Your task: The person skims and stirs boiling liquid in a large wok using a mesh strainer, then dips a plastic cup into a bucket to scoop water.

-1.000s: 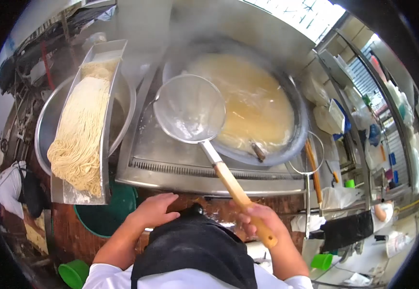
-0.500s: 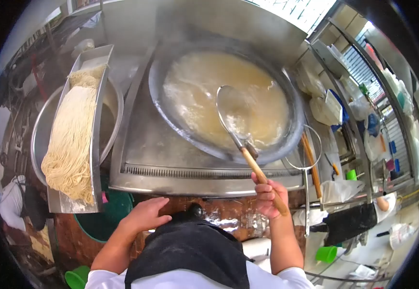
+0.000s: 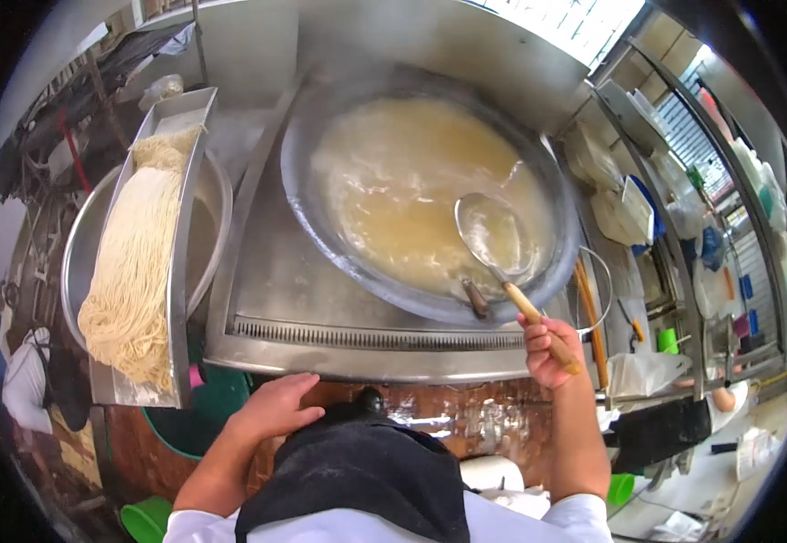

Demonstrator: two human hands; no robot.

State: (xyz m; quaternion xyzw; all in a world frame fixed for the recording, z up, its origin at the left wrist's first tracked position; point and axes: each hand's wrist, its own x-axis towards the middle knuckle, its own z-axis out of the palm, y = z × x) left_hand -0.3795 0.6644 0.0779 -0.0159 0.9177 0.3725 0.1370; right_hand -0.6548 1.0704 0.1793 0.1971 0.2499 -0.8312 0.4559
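In the head view, my right hand is wrapped round the wooden handle of a round skimmer. The skimmer's hoop dips into cloudy, steaming liquid at the right side of a large wok. My left hand rests by my apron at the stove's front edge, holding nothing, with its thumb apart from the fingers. To the left, a heap of pale noodles lies along a slanted metal trough. That trough lies across a round metal basin.
The steel stove has a slotted drain along its front. A short dark handle juts over the wok's near rim. A wire hoop hangs to the right, near shelves. A co-worker's dark apron shows at lower right.
My right hand has moved right with the skimmer, whose hoop has gone from the middle of the wok to its right side. The left hand has stayed about where it was.
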